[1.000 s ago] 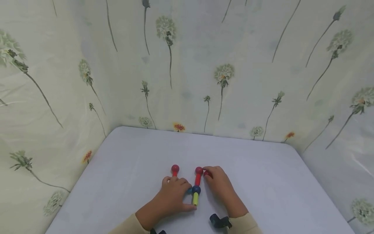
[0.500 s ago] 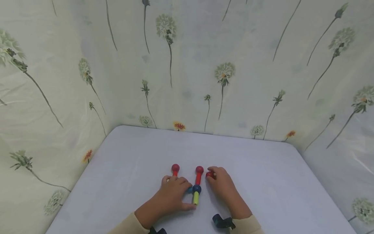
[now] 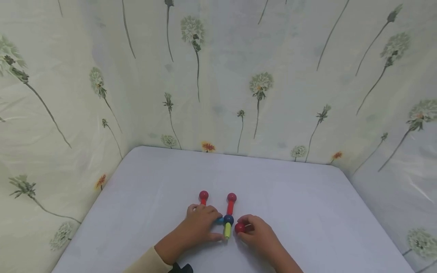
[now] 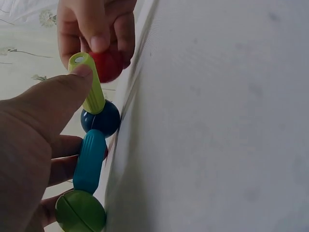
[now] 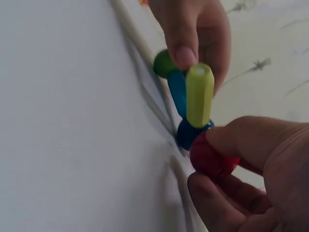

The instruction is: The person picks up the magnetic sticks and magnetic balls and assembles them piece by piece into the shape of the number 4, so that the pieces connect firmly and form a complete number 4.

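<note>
On the table lies a joined figure of magnetic sticks and balls. A dark blue ball links a red stick, a yellow-green stick and a light blue stick, which runs to a green ball. My left hand holds the figure, its thumb on the free end of the yellow-green stick and its fingers behind the light blue one. Between thumb and fingers, my right hand pinches a loose red ball, close beside the yellow-green stick. The left hand hides the green ball in the head view.
Two more red balls, one at the left and one at the right, cap the figure's far ends. The white tabletop reaches back to a flower-printed curtain, which also hangs along both sides.
My right hand has brought its red ball nearer to me, from beside the far right red ball to beside the yellow-green stick. The left hand stays nearly still.
</note>
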Demonstrator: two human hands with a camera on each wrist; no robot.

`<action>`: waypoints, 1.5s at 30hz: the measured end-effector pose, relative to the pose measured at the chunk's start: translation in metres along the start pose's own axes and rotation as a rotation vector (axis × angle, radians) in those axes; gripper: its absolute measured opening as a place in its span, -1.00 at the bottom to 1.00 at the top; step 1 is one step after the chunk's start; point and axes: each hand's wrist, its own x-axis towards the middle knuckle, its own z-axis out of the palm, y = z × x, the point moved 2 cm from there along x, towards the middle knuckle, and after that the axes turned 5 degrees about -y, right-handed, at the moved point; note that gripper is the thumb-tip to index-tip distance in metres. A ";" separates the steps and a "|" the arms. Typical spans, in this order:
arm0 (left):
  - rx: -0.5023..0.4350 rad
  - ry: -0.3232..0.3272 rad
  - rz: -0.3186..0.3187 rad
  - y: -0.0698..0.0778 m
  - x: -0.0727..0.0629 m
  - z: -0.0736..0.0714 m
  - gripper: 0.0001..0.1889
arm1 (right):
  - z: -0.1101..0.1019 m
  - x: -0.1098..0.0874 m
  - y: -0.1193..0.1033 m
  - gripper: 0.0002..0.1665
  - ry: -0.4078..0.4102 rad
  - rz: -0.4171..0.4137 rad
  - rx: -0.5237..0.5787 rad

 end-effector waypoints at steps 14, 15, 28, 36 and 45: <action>0.006 -0.004 -0.010 -0.001 0.003 0.003 -0.28 | 0.018 -0.038 -0.005 -0.57 -0.215 -0.207 0.234; 0.006 -0.001 -0.009 -0.001 0.003 0.004 -0.28 | 0.020 -0.038 -0.006 -0.56 -0.216 -0.212 0.243; 0.023 0.003 -0.001 -0.002 0.003 0.006 -0.31 | 0.029 -0.037 -0.012 -0.52 -0.204 -0.226 0.190; 0.018 -0.001 -0.001 -0.001 0.003 0.005 -0.33 | 0.031 -0.033 -0.011 -0.58 -0.156 -0.229 0.138; -0.014 -0.027 0.007 -0.005 0.003 0.007 -0.38 | 0.031 -0.034 -0.008 -0.58 -0.172 -0.221 0.056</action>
